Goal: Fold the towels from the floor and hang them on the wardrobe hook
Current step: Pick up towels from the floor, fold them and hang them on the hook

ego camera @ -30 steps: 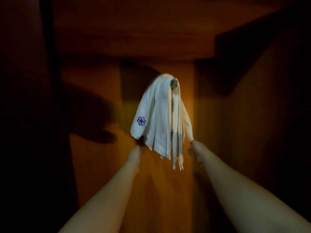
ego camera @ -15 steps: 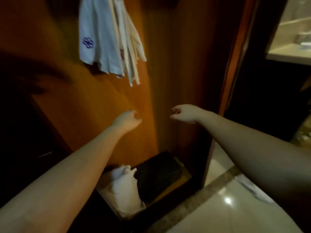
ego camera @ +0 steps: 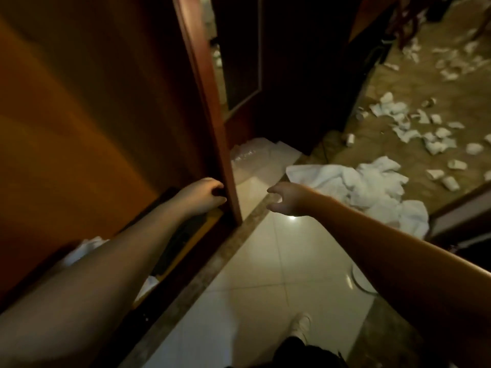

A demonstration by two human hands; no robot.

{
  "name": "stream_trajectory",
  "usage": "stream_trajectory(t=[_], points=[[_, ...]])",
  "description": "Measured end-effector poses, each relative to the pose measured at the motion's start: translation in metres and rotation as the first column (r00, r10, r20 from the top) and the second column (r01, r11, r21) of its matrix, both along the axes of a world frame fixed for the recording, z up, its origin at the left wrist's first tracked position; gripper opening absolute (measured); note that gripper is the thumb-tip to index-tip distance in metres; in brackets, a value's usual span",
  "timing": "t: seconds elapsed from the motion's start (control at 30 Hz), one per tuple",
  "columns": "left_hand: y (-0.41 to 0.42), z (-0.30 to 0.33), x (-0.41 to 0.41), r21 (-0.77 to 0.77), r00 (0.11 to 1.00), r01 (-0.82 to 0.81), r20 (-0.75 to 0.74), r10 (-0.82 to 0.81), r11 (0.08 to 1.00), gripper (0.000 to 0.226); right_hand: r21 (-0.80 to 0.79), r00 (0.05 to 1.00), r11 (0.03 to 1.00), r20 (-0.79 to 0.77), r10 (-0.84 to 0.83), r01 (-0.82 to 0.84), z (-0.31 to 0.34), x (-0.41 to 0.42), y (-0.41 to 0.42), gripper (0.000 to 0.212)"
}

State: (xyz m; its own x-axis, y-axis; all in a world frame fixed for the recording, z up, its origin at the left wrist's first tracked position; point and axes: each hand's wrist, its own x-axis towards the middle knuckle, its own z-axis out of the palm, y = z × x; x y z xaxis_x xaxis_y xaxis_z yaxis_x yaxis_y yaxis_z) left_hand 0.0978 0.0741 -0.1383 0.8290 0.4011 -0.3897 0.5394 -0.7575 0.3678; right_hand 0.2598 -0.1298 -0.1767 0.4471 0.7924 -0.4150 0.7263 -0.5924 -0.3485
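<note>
A heap of white towels (ego camera: 372,189) lies crumpled on the floor at the right, past the tiled strip. My right hand (ego camera: 287,199) hovers above the tiles just left of that heap, fingers loosely curled and holding nothing. My left hand (ego camera: 203,193) is low beside the edge of the wooden wardrobe (ego camera: 106,102), fingers loosely curled, nothing in it. The hook and the hung towels are out of view. A bit of white cloth (ego camera: 85,248) shows in the wardrobe bottom, partly hidden behind my left forearm.
Several paper cups and scraps (ego camera: 425,131) litter the brown carpet at the right. A clear plastic bag (ego camera: 249,158) lies by the wardrobe's foot. A dark door (ego camera: 279,75) stands behind. My white shoe (ego camera: 300,325) is on the glossy tiles below.
The view swung down and right from the hung towels to the floor. Both hands left the hung towels and dropped low; the floor towel heap came into view.
</note>
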Motion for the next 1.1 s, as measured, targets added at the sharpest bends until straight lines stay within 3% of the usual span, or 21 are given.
stream_trajectory(t=[0.37,0.77,0.93,1.1], points=[[-0.121,-0.091,0.195,-0.022,0.969,0.203,-0.136,-0.204,0.979,0.051,-0.161,0.986,0.974,-0.036,-0.164,0.157,-0.082,0.148,-0.154,0.069],[-0.148,-0.194,0.386,-0.133,0.849,0.393,-0.328,-0.415,0.910,0.049,-0.372,0.870,0.845,-0.159,-0.466,0.384,-0.180,0.271,-0.222,0.056],[-0.149,-0.245,0.491,-0.186,0.772,0.458,-0.402,-0.492,0.869,0.047,-0.500,0.759,0.727,-0.191,-0.622,0.471,-0.233,0.344,-0.238,0.049],[-0.154,-0.297,0.576,-0.248,0.717,0.493,-0.428,-0.550,0.834,0.046,-0.561,0.555,0.590,-0.259,-0.791,0.580,-0.280,0.408,-0.247,0.054]])
